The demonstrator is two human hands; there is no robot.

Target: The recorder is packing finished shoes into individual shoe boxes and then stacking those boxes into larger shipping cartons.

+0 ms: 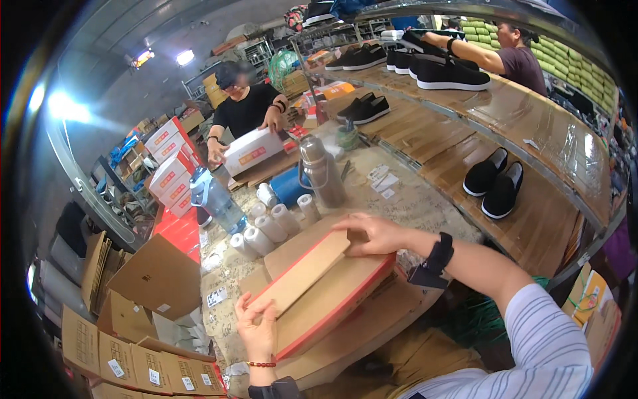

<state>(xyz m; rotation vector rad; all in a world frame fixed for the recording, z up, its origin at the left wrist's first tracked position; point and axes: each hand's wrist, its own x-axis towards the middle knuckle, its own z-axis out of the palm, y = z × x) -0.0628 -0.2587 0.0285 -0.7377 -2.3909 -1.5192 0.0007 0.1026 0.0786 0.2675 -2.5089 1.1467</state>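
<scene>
Head view, nearest first: left hand [258, 327], red bead bracelet at the wrist, sits at the near left corner of a flat shoe box [335, 292] with red edges. Its fingers [247, 307] are spread and curl over the near end of the brown flap [302, 272], which stands tilted up off the box. Right hand [373, 234], black watch on the wrist and a striped sleeve behind it, lies on the far end of the same flap, fingers pressed together and flat on the card, thumb tucked under the edge. The box rests on a brown cardboard sheet [372, 326] on the worktop [425, 199], close to its near edge.

Just beyond the box: a cluster of white paper rolls [269, 226]. Behind them, a clear water bottle [216, 199] with a blue cap to the left, a steel flask [321, 171] to the right, a blue roll [289, 186] between. Small white labels [382, 179] lie scattered near the flask.

Left of the worktop, folded brown cartons [143, 319] are stacked on the floor; a pile of white and red boxes [169, 173] stands further back.

Right side: a wooden shelf [531, 219] carries a pair of black slip-on shoes [493, 181].

Far end: a person in a black shirt [246, 110] holds a white box [251, 149] with both hands. On the upper shelf, more black shoes [448, 74], and a second person [515, 56] reaches toward them.
</scene>
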